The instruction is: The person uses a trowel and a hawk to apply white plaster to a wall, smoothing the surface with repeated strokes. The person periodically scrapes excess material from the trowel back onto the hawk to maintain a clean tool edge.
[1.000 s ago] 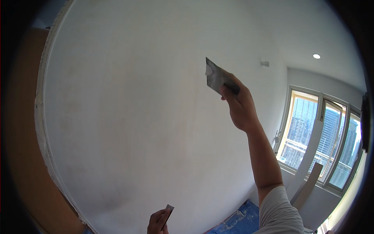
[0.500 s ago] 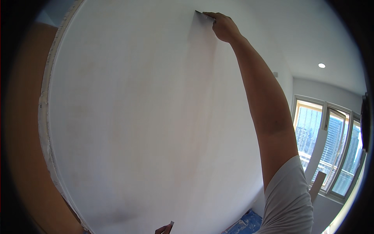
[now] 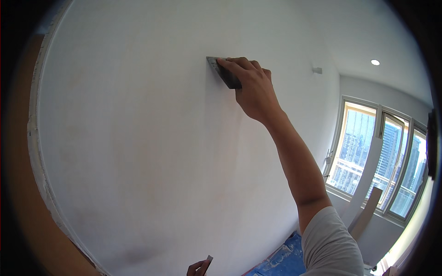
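My right hand [image 3: 258, 89] reaches up with the arm stretched out. Its fingers are closed on a putty knife [image 3: 223, 71] with a dark, flat blade. The blade's edge lies against a white wall [image 3: 133, 138] that has faint beige patches and vertical streaks. Low in the picture, my left hand [image 3: 197, 267] just shows at the bottom edge. A thin, flat scraper-like piece [image 3: 210, 258] sticks up from its closed fingers; most of that piece is hidden.
A pale trim strip [image 3: 39, 161] edges the wall at the left, beside a brown panel [image 3: 18, 184]. Blue sheeting [image 3: 285, 257] covers the floor below. To the right are windows [image 3: 352, 147], a leaning board [image 3: 368, 211] and a small wall box [image 3: 317, 70].
My right hand has come down the wall and a little left with the putty knife, whose blade now shows more broadly. My left hand stays low, shifted slightly right. The view has shifted too.
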The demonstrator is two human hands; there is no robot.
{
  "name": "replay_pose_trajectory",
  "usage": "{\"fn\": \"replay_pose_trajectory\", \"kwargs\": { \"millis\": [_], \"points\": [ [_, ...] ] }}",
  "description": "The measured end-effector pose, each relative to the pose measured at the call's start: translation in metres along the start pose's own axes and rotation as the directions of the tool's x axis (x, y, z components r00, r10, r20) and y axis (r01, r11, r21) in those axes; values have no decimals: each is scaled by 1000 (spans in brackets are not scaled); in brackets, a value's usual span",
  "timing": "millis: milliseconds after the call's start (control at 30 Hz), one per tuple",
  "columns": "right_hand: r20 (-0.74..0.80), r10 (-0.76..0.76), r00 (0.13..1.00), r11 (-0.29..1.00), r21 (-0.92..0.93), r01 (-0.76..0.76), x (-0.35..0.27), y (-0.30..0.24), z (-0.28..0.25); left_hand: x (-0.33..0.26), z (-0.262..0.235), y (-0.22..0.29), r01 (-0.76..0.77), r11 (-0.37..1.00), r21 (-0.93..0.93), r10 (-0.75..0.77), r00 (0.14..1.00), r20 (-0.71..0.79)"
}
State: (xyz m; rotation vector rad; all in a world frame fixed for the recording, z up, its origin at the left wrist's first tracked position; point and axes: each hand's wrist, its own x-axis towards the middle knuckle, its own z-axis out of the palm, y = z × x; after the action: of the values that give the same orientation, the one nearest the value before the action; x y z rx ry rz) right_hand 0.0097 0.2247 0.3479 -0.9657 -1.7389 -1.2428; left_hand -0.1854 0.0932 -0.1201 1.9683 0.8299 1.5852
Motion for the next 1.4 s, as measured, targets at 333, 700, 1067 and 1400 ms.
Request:
{"fn": "replay_pose_trajectory", "kwargs": {
  "millis": [333,700,1067,1400],
  "points": [
    [190,-17,982,999,-38,25,-100,-20,-7,-6,4,14,42,984,-171,-53,997,-58],
    [294,43,955,415,864,-285,-338,-82,-89,47,40,61,464,-254,-848,-543,658,523],
    [764,473,439,234,372,-898,-495,-20,-141,57,130,71,624,-167,-763,-431,650,626],
    [983,165,-84,-986,164,-18,-584,36,-175,58,290,46,-127,937,-324,282,823,493]
  ]
}}
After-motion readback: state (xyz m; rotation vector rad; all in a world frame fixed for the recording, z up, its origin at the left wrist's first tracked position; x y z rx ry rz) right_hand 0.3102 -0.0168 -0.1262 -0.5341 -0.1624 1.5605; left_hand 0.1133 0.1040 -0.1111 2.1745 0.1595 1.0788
